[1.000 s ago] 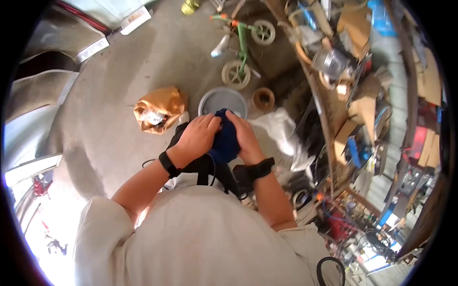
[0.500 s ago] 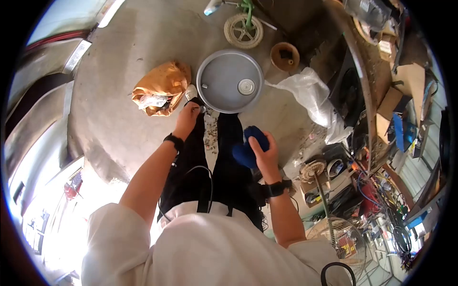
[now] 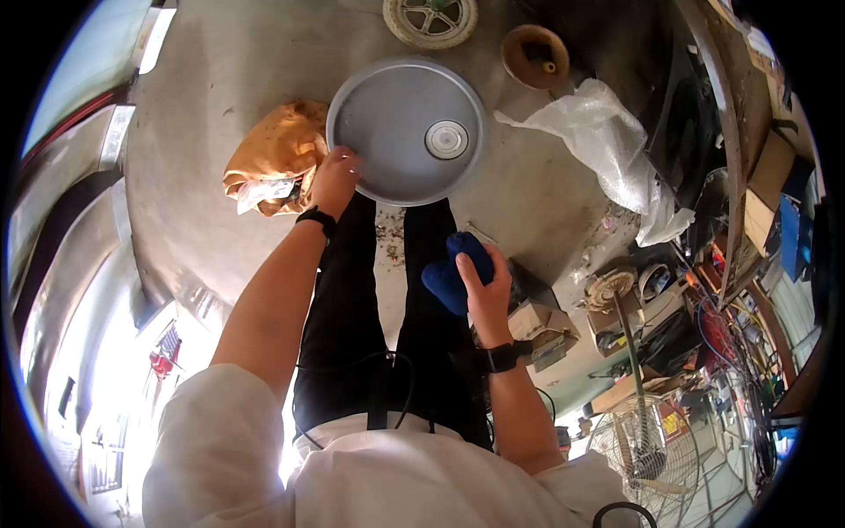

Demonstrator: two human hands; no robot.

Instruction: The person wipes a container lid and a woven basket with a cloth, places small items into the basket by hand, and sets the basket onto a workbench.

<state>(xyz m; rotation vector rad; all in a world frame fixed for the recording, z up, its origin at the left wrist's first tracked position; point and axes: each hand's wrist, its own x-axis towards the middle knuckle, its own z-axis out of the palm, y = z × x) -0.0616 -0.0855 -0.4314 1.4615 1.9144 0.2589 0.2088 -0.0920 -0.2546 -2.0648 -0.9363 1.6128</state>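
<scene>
A grey drum [image 3: 378, 114] stands upright in front of my feet. Its round top has a raised rim and a pale round cap [image 3: 447, 139] right of the middle. My left hand [image 3: 336, 181] is at the near left of this rim, fingers curled together over the edge. What those fingers grip, if anything, is hidden. My right hand [image 3: 488, 286] is closed around a bunched dark blue cloth [image 3: 447, 280], held in front of my right thigh, apart from the drum.
Left of the drum lies a crumpled orange-brown bag [image 3: 277, 150]. Beyond are a spoked wheel [image 3: 430, 35] and a brown pot [image 3: 534, 57]. Clear plastic wrap [image 3: 607, 141] lies to the right. A fan [image 3: 647, 449], cardboard boxes [image 3: 539, 326] and tangled cables [image 3: 735, 370] crowd the right side.
My left hand has moved up from beside the drum onto its rim, covering a small fitting seen there before. The drum appears nearer and larger. My right hand still holds the blue cloth.
</scene>
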